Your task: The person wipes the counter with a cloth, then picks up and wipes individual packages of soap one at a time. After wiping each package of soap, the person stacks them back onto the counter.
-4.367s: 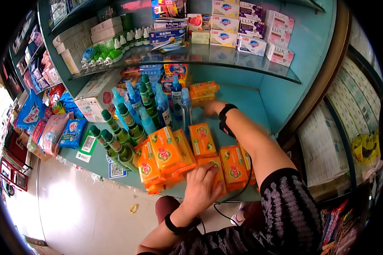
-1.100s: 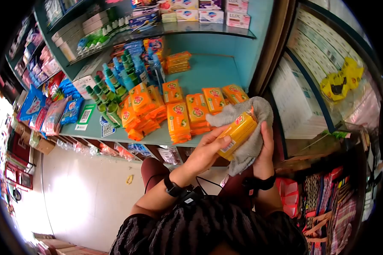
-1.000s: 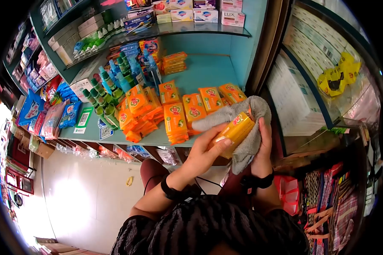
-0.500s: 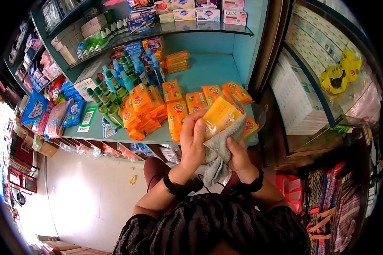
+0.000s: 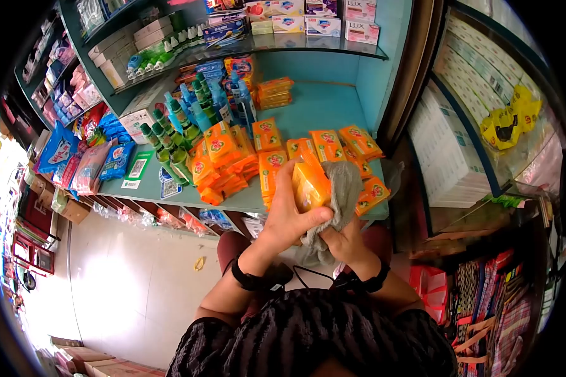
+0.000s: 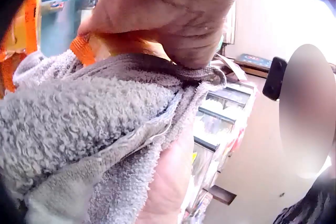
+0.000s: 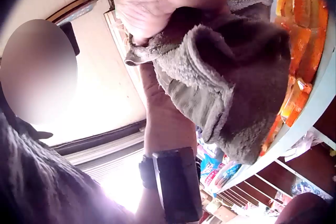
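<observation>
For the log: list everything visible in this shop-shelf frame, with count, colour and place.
wrapped orange soap bar: one, orange-yellow, held up before the shelf edge
grey terry cloth: one, grey, against the held bar's right side
orange soap packs: many, orange, stacked along the shelf front
teal shelf: one, teal, behind the hands
green-capped plastic bottles: several, green, left of the packs
blue spray bottles: several, blue, behind the green ones
white soap boxes: several, white, on the glass shelf above
yellow plastic bags: a bunch, yellow, far right
left hand: one, grips the bar
right hand: one, grips the cloth from below
</observation>
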The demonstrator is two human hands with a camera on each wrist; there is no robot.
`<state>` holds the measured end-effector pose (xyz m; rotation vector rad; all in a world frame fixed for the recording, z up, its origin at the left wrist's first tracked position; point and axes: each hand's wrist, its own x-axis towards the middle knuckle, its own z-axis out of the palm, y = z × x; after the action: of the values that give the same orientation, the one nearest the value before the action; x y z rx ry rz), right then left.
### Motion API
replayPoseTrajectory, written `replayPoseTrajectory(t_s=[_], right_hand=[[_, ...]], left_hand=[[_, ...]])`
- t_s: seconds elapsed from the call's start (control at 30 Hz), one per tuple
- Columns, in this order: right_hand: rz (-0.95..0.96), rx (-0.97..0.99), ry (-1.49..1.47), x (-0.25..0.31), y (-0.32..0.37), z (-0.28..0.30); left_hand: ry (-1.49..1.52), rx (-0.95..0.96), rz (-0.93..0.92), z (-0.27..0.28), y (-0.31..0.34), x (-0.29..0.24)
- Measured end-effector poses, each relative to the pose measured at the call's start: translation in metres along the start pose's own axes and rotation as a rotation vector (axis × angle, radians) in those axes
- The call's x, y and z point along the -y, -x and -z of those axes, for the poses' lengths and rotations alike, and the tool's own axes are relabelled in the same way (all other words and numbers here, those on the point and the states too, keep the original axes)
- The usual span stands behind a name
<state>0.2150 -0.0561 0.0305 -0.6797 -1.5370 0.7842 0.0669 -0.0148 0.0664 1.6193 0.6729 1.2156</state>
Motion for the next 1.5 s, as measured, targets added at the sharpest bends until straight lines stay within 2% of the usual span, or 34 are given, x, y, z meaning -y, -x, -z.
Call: replayPoseTrajectory(t_s=[0.07, 0.1, 0.2, 0.27, 0.37, 0.47, 0.5, 0.6, 0.63, 0.73, 0.8, 0.9, 1.0, 1.03, 1.13, 1.17, 1.27, 1.33, 1.37, 1.5], right_hand=[[-0.037, 0.026, -0.043, 0.003, 0.0, -0.003], [-0.057, 0.039, -0.064, 0.004, 0.0, -0.004], [0.094, 0.173, 0.223, -0.012, 0.001, -0.008], [0.192, 0.14, 0.346, -0.017, 0.0, -0.015], [0.171, 0.02, 0.281, -0.012, -0.004, -0.02], [0.262, 0.015, 0.397, -0.003, -0.017, -0.018], [0.166, 0.002, 0.363, -0.008, -0.015, -0.017], [0.272, -0.106, 0.519, -0.011, -0.015, -0.021], [0.297, -0.098, 0.528, -0.01, -0.016, -0.019], [0.327, -0.081, 0.512, -0.007, -0.019, -0.013], [0.301, -0.07, 0.45, -0.008, -0.019, -0.012], [0.32, 0.049, 0.499, 0.006, -0.019, -0.008], [0.303, 0.227, 0.482, -0.005, -0.006, 0.001], [0.215, 0.208, 0.407, -0.006, -0.002, 0.0], [0.003, 0.125, 0.232, -0.007, 0.006, 0.0], [-0.031, 0.085, 0.205, -0.008, 0.006, 0.002], [-0.177, -0.049, 0.07, -0.009, 0.006, 0.013], [-0.293, -0.143, -0.039, -0.006, 0.005, 0.019], [-0.281, -0.206, -0.125, -0.002, 0.002, 0.019], [-0.345, -0.106, -0.288, -0.001, -0.004, 0.03]], left_hand=[[-0.094, -0.017, -0.06, 0.004, 0.003, 0.003], [0.028, -0.057, -0.068, -0.002, 0.003, -0.007], [0.397, -0.19, 0.102, 0.004, 0.005, -0.003], [0.591, -0.242, 0.133, -0.002, 0.005, -0.016], [0.733, -0.325, 0.141, 0.002, 0.001, -0.01], [0.888, -0.238, 0.231, 0.006, -0.001, -0.016], [0.837, -0.215, 0.198, 0.007, -0.003, -0.013], [0.811, -0.243, 0.27, 0.009, 0.001, -0.017], [0.93, -0.238, 0.244, 0.01, 0.002, -0.011], [1.011, -0.209, 0.255, 0.014, 0.005, -0.003], [0.985, -0.183, 0.34, 0.021, 0.009, 0.002], [1.089, -0.135, 0.452, 0.03, 0.02, 0.021], [1.16, -0.079, 0.497, 0.041, 0.032, 0.046], [1.234, -0.087, 0.561, 0.043, 0.036, 0.049], [1.177, -0.085, 0.646, 0.05, 0.047, 0.05], [1.329, 0.081, 0.591, 0.057, 0.053, 0.046], [0.857, -0.211, 0.726, 0.06, 0.058, 0.021], [0.867, -0.206, 0.699, 0.067, 0.058, 0.019], [0.849, -0.235, 0.693, 0.067, 0.056, 0.015], [0.946, -0.219, 0.593, 0.059, 0.043, 0.005]])
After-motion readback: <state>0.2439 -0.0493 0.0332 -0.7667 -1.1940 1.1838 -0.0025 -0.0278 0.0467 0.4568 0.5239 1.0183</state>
